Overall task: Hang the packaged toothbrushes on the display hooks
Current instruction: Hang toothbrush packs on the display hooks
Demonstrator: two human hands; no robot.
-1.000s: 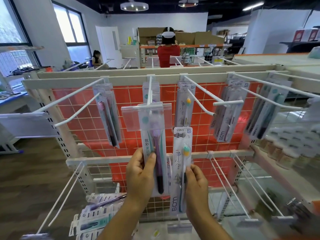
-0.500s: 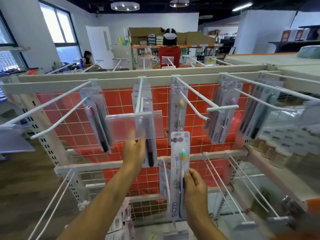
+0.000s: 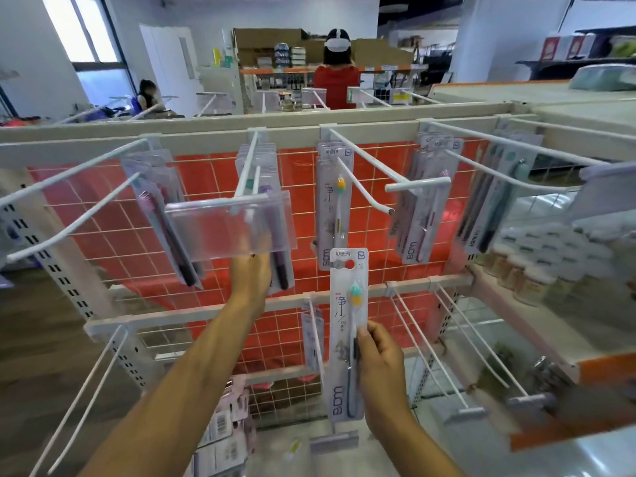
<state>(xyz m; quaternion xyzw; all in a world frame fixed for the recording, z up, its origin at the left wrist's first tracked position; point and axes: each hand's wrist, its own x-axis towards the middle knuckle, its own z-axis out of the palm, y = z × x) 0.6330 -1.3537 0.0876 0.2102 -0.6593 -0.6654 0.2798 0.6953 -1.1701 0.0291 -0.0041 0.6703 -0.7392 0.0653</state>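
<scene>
Toothbrush pack (image 3: 340,325) stands upright, pinched by right grip (image 3: 382,366); left grip (image 3: 249,280) behind clear tag (image 3: 220,232), hold unclear.

Bright, even daylight fills the shop from the tall windows (image 3: 86,29) at far left, which blow out to white. Shadows are soft and faint. The clear label plate (image 3: 230,228) hazes over with pale glare and blurs the fingers of my left hand (image 3: 249,280) behind it. The packaged toothbrush (image 3: 347,325) pinched in my right hand (image 3: 382,366) reads sharpest. The wide lens bows the white hooks (image 3: 69,174) outward, and the bottles (image 3: 537,270) at right smear out of focus.
</scene>
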